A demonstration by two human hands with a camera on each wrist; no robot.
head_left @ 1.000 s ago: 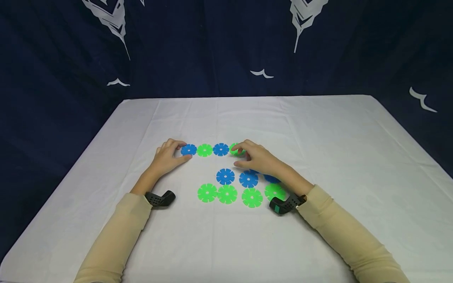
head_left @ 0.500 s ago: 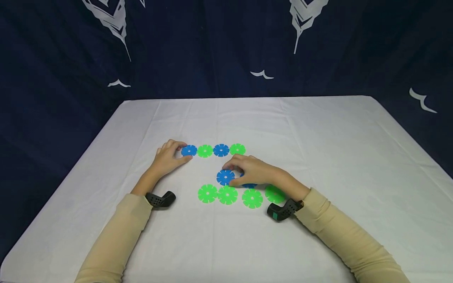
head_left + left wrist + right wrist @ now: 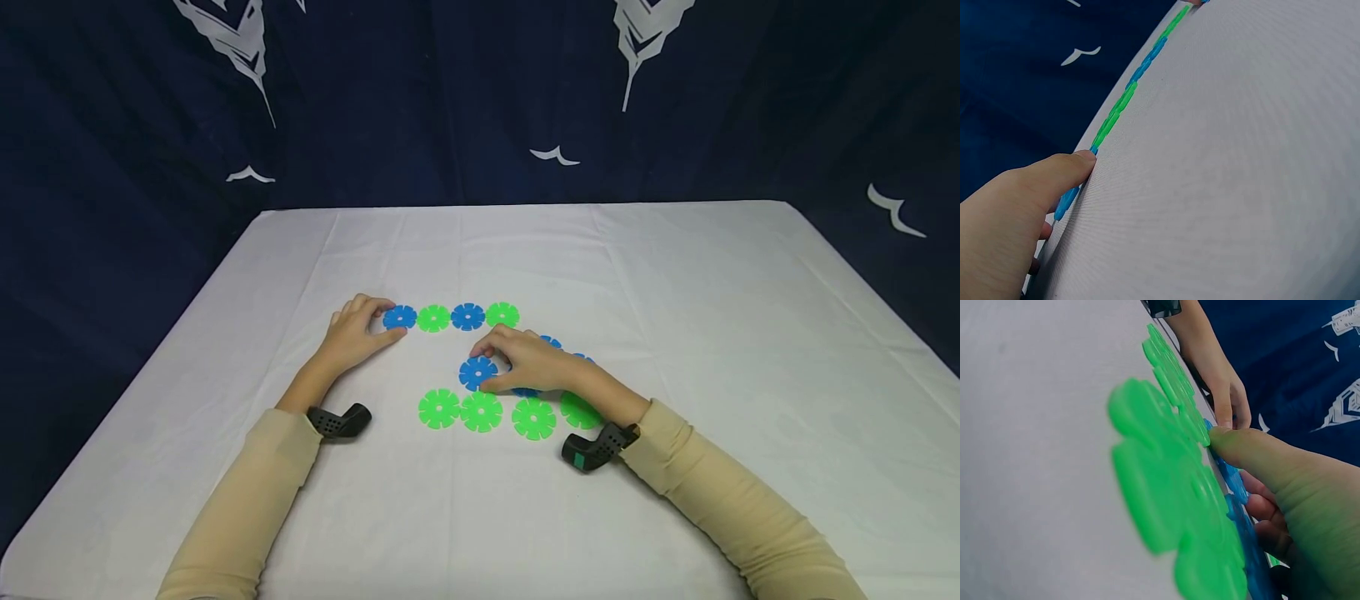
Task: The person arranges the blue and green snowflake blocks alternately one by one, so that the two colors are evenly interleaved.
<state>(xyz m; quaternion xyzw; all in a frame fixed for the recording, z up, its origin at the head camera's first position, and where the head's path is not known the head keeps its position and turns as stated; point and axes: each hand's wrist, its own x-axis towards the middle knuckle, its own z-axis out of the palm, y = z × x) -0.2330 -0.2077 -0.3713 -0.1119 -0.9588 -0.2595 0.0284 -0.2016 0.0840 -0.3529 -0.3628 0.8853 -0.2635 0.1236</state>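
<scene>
Flat, notched flower-shaped plastic discs lie on a white cloth. At the far side a row alternates blue and green. My left hand [image 3: 352,337] holds its leftmost blue disc [image 3: 400,317] between thumb and forefinger, seen edge-on as the blue disc [image 3: 1067,203] in the left wrist view. To the right in that row follow a green disc [image 3: 433,318], a blue disc [image 3: 468,317] and a green disc [image 3: 502,314]. Nearer, my right hand [image 3: 536,362] pinches another blue disc [image 3: 477,373] by its edges. More blue discs [image 3: 551,342] are partly hidden beneath that hand.
Several green discs form the nearest row, among them a green disc [image 3: 438,409] and another green disc [image 3: 534,418]. One green disc [image 3: 579,411] lies beside the right wrist's black band [image 3: 596,448]. A dark blue curtain [image 3: 450,100] hangs behind the table [image 3: 675,267].
My right hand has left the green disc at the far row's right end. It has come nearer and now grips a blue disc in the middle row. The left hand has stayed put.
</scene>
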